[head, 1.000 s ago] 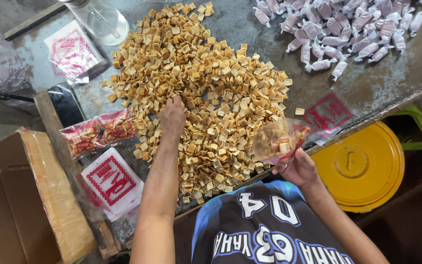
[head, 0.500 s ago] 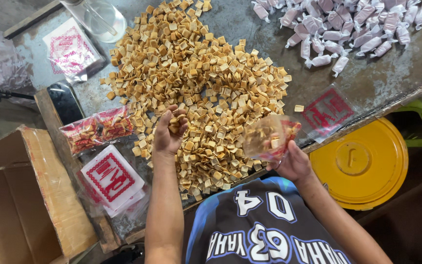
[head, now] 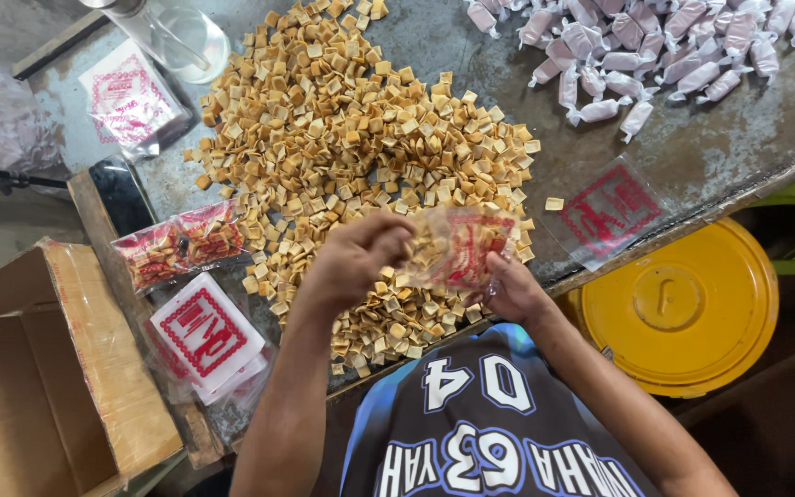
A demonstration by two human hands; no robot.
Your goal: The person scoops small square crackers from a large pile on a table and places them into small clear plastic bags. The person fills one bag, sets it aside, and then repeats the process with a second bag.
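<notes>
A big heap of small square tan snack pieces [head: 342, 147] covers the middle of the grey metal table [head: 692, 156]. My right hand [head: 512, 290] holds a small clear plastic bag with red print [head: 457, 248] above the near edge of the heap. My left hand [head: 356, 258] is closed around a handful of the pieces and touches the bag's mouth from the left. Some pieces show inside the bag.
Filled packets [head: 177, 241] and a stack of empty printed bags [head: 206, 333] lie at the left. Another empty bag [head: 609, 213] lies right. Pink wrapped sweets [head: 655, 46] fill the far right. An open cardboard box [head: 43, 368] and a yellow lid [head: 674, 308] stand below the table.
My left hand scooped pieces from the heap, lifted and moved right to the bag's mouth. My right hand brought the bag leftward toward it.
</notes>
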